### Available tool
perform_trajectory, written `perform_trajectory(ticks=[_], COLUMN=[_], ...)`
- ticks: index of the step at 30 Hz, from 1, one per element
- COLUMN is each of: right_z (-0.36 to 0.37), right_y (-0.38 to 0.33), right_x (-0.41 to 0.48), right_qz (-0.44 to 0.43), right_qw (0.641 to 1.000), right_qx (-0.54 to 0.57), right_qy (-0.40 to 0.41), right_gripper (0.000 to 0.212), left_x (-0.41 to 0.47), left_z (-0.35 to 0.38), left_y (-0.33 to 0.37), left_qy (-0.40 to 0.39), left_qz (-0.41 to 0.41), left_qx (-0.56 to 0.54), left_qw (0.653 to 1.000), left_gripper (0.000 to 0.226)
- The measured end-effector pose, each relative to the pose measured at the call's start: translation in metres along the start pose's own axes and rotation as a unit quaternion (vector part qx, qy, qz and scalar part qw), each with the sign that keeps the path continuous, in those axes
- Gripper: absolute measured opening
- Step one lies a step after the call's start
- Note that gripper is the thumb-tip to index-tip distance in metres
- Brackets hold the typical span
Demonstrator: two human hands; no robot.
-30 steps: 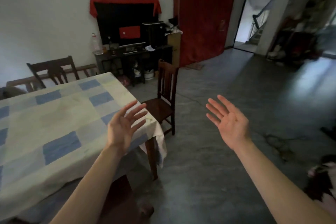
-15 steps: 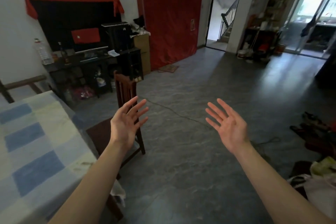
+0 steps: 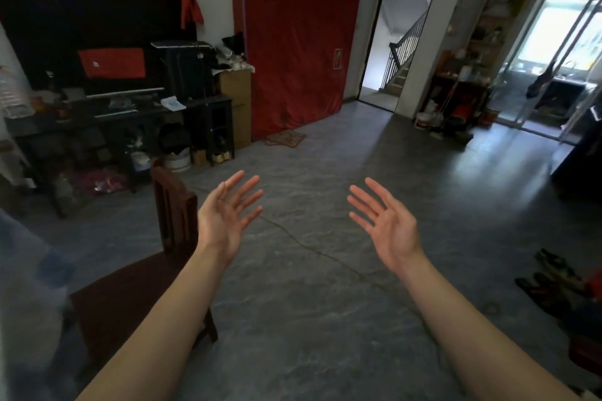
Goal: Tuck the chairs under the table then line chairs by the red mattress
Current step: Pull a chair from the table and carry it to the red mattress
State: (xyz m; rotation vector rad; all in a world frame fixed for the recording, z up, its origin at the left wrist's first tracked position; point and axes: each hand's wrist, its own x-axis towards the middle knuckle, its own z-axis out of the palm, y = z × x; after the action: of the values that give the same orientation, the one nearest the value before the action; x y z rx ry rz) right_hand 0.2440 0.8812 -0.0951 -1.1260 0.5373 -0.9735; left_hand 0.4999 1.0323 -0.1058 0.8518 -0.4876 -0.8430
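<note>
A dark wooden chair stands at the lower left, its seat toward the table and its slatted back toward the room. The table's checked cloth shows blurred at the left edge. The red mattress leans upright against the far wall. My left hand is raised with fingers spread, in front of the chair's back and not touching it. My right hand is raised palm up, fingers spread, over bare floor. Both hands hold nothing.
A dark cluttered TV stand and a cardboard box line the wall left of the mattress. A small mat lies at the mattress's foot. A doorway to stairs is right of it. A cable crosses the floor; shoes lie right.
The view has swung right and forward: the table slid off to the left edge, the chair came nearer, and the mattress grew larger. Both hands stay raised and spread.
</note>
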Motion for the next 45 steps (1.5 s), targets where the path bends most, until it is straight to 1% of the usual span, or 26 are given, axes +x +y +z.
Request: perform_trajectory(ticks=[3, 6, 9, 12, 18, 20, 22, 24, 26, 30, 32, 36, 38, 41, 45], right_z=[-0.008, -0.021, -0.035, -0.046, -0.036, -0.02, -0.005, 0.019, 0.049, 0.122, 0.168, 0.255, 0.301, 0.362, 0.429], right_y=[-0.016, -0.027, -0.024, -0.006, 0.039, 0.05, 0.062, 0.077, 0.095, 0.144, 0.172, 0.225, 0.251, 0.285, 0.318], right_x=[0.069, 0.128, 0.195, 0.268, 0.421, 0.475, 0.514, 0.556, 0.592, 0.642, 0.653, 0.657, 0.655, 0.645, 0.617], right_qz=[-0.014, -0.025, -0.025, -0.006, 0.044, 0.067, 0.084, 0.099, 0.12, 0.16, 0.177, 0.198, 0.211, 0.215, 0.217], right_qw=[1.0, 1.0, 1.0, 1.0, 0.997, 0.992, 0.986, 0.976, 0.966, 0.934, 0.909, 0.865, 0.839, 0.796, 0.731], right_qx=[-0.008, 0.0, 0.01, 0.017, 0.011, 0.004, 0.012, 0.007, 0.001, -0.011, -0.02, -0.04, -0.053, -0.07, -0.083], right_qy=[0.012, 0.011, 0.016, 0.007, -0.059, -0.106, -0.143, -0.196, -0.229, -0.319, -0.378, -0.459, -0.499, -0.562, -0.642], right_gripper=[0.048, 0.049, 0.049, 0.047, 0.045, 0.044, 0.044, 0.044, 0.044, 0.046, 0.049, 0.055, 0.052, 0.038, 0.035], left_x=[0.082, 0.145, 0.206, 0.263, 0.355, 0.385, 0.402, 0.422, 0.433, 0.442, 0.441, 0.434, 0.428, 0.411, 0.373], left_z=[0.029, 0.054, 0.066, 0.063, 0.036, 0.027, 0.02, 0.008, -0.007, -0.05, -0.078, -0.136, -0.16, -0.186, -0.2], left_y=[-0.005, -0.016, -0.03, -0.046, -0.058, -0.052, -0.045, -0.039, -0.031, -0.01, 0.0, 0.017, 0.029, 0.043, 0.049], left_qy=[-0.01, -0.03, -0.039, -0.021, 0.059, 0.107, 0.136, 0.181, 0.225, 0.315, 0.357, 0.428, 0.46, 0.516, 0.586], left_qz=[0.004, -0.001, -0.002, 0.008, 0.045, 0.07, 0.086, 0.111, 0.13, 0.176, 0.202, 0.238, 0.252, 0.28, 0.298], left_qx=[-0.001, 0.009, 0.021, 0.031, 0.058, 0.059, 0.067, 0.07, 0.068, 0.067, 0.061, 0.052, 0.039, 0.037, 0.037], left_qw=[1.0, 0.999, 0.999, 0.999, 0.996, 0.99, 0.985, 0.975, 0.963, 0.93, 0.91, 0.87, 0.85, 0.809, 0.752], left_gripper=[0.045, 0.044, 0.045, 0.047, 0.048, 0.048, 0.047, 0.046, 0.046, 0.045, 0.044, 0.047, 0.045, 0.044, 0.045])
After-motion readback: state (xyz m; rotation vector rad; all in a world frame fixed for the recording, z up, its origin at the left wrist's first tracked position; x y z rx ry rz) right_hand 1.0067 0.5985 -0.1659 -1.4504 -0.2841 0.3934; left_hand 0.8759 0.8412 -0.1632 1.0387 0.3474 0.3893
